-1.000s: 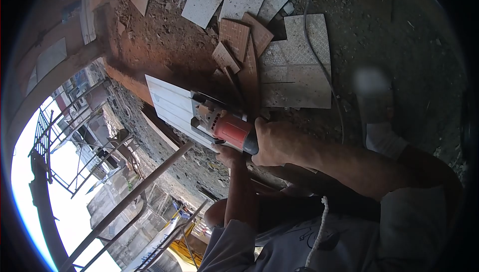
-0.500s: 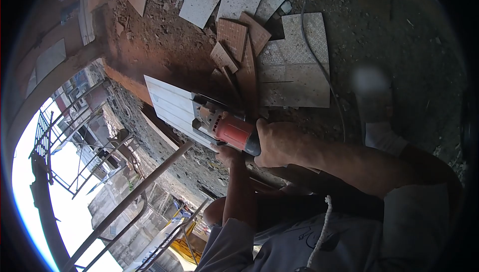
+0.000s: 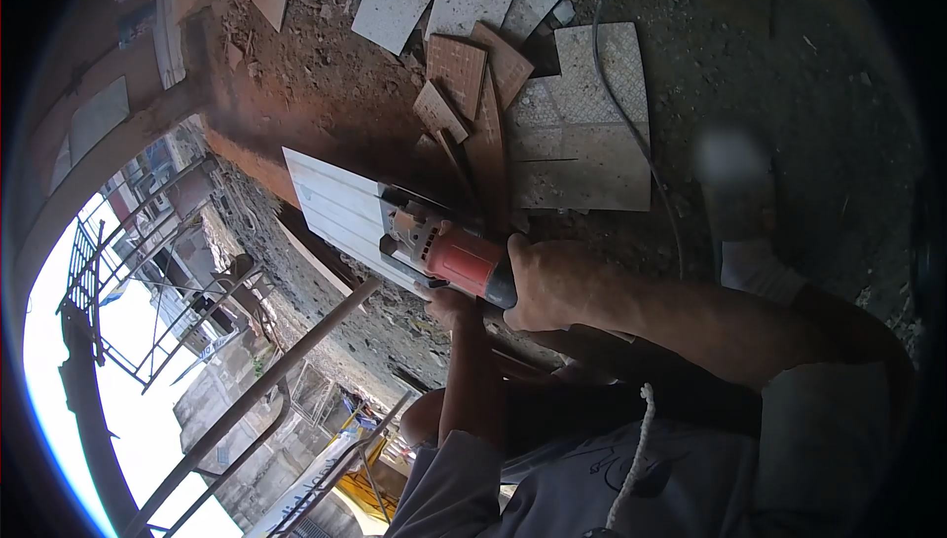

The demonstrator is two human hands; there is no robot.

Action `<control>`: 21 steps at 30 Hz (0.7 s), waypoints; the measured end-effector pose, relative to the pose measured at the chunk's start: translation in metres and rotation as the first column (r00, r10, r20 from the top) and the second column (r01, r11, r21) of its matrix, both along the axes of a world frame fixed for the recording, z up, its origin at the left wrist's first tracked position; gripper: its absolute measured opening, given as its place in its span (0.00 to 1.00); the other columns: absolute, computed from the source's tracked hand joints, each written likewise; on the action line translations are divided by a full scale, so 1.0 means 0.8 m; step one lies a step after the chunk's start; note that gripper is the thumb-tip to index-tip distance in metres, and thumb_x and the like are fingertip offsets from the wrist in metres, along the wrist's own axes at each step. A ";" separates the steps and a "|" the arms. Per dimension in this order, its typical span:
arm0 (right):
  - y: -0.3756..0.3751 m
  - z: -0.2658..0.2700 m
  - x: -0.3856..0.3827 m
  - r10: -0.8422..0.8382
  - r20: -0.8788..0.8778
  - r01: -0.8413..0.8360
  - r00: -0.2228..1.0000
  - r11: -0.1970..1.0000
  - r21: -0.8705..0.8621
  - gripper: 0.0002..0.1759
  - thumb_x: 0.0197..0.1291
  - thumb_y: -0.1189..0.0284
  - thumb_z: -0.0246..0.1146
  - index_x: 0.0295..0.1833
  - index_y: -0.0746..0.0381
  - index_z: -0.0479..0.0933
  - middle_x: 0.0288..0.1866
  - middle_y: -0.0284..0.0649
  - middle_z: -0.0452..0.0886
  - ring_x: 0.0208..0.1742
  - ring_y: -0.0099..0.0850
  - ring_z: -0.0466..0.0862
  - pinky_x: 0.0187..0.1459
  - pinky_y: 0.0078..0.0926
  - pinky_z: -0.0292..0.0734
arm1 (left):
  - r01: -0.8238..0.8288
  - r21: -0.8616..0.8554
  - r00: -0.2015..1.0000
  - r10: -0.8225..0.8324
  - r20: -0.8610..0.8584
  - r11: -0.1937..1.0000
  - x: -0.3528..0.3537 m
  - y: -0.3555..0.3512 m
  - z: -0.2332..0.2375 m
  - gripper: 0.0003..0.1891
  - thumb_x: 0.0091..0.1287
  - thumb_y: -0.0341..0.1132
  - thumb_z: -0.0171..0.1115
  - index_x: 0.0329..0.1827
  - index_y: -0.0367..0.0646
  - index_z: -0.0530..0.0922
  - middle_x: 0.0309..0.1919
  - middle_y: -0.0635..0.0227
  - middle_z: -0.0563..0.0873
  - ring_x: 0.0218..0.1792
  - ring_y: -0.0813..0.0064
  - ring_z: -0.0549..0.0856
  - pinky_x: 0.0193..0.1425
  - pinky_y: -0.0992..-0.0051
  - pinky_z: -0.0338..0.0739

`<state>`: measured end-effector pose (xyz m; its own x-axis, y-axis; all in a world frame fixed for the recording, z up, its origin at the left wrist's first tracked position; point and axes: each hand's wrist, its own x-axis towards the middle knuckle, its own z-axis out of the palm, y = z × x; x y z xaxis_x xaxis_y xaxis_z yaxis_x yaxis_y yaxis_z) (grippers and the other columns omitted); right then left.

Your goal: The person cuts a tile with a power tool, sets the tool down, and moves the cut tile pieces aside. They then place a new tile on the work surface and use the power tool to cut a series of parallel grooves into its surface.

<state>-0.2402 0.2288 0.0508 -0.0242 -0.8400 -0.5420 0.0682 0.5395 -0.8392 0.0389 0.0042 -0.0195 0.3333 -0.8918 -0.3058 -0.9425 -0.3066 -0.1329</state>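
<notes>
A red and black handheld tile cutter rests on a pale striped tile, its metal base plate lying over the near part of that tile. Wrapped round the cutter's black rear end is my right hand. My left hand is closed at the tile's near edge, just beside the cutter body; its fingertips are partly hidden. The cutter's blade cannot be seen from here. Reddish dust covers the ground beyond the tile.
Broken brown tile pieces and large pale tiles lie past the cutter. A grey cable runs across them. To the left, a metal pole slants up toward the tile. My shoe is at the right.
</notes>
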 end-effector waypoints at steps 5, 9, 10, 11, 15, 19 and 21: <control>0.001 -0.002 0.001 0.000 -0.007 0.000 1.000 1.000 -0.003 0.34 0.47 0.61 0.71 0.52 0.75 0.69 0.38 0.63 0.84 0.43 0.54 0.88 0.49 0.46 0.83 | 0.005 -0.052 0.998 -0.002 0.066 0.999 -0.025 0.012 0.010 0.45 0.67 0.50 0.64 0.82 0.62 0.46 0.64 0.44 0.72 0.63 0.43 0.78 0.66 0.49 0.78; 0.001 0.000 -0.002 -0.005 0.007 0.005 1.000 1.000 0.006 0.34 0.46 0.61 0.71 0.51 0.75 0.69 0.38 0.63 0.84 0.43 0.54 0.88 0.49 0.46 0.83 | 0.096 -0.016 0.981 -0.092 0.172 0.995 -0.029 0.018 0.014 0.43 0.68 0.50 0.63 0.82 0.62 0.47 0.63 0.44 0.72 0.63 0.43 0.78 0.66 0.49 0.78; 0.000 0.001 -0.003 -0.015 0.010 0.015 1.000 1.000 0.008 0.34 0.46 0.61 0.71 0.51 0.74 0.69 0.38 0.63 0.84 0.43 0.54 0.88 0.49 0.46 0.83 | 0.055 -0.021 0.994 -0.053 0.092 0.998 0.015 -0.009 -0.007 0.43 0.68 0.50 0.63 0.82 0.63 0.47 0.62 0.44 0.73 0.63 0.44 0.78 0.65 0.49 0.78; -0.001 0.000 -0.003 -0.018 0.011 0.018 1.000 1.000 0.006 0.34 0.46 0.61 0.71 0.51 0.74 0.69 0.38 0.63 0.84 0.43 0.54 0.88 0.49 0.46 0.83 | 0.017 -0.023 1.000 -0.017 0.009 1.000 0.044 -0.027 -0.021 0.43 0.68 0.50 0.63 0.82 0.64 0.46 0.62 0.45 0.73 0.63 0.44 0.78 0.65 0.50 0.78; -0.003 0.006 -0.010 -0.019 0.000 0.019 1.000 1.000 -0.001 0.35 0.46 0.60 0.71 0.53 0.75 0.69 0.39 0.63 0.84 0.43 0.53 0.88 0.49 0.44 0.83 | 0.035 -0.059 0.994 -0.042 -0.106 0.998 0.040 -0.020 -0.018 0.42 0.69 0.56 0.58 0.80 0.49 0.52 0.62 0.43 0.74 0.63 0.43 0.78 0.65 0.50 0.77; -0.014 0.001 -0.005 0.002 -0.055 -0.002 0.998 1.000 0.002 0.37 0.46 0.60 0.71 0.55 0.77 0.69 0.40 0.62 0.84 0.42 0.53 0.88 0.49 0.43 0.83 | -0.334 -0.188 0.903 0.256 -0.345 0.924 -0.074 0.042 0.034 0.45 0.71 0.67 0.43 0.69 0.27 0.64 0.63 0.37 0.75 0.63 0.42 0.78 0.67 0.50 0.74; -0.017 0.005 -0.013 0.026 -0.035 -0.025 0.999 1.000 0.012 0.38 0.46 0.59 0.71 0.55 0.77 0.69 0.40 0.62 0.85 0.42 0.53 0.88 0.48 0.43 0.83 | -0.318 -0.206 0.920 0.249 -0.303 0.925 -0.077 0.044 0.036 0.48 0.71 0.69 0.38 0.65 0.22 0.68 0.62 0.36 0.76 0.62 0.42 0.78 0.67 0.51 0.74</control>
<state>-0.2503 0.2149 0.0547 -0.0220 -0.8344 -0.5508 0.0252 0.5503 -0.8346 -0.0228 0.0398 0.0091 0.5203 -0.8298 -0.2019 -0.8000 -0.5563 0.2246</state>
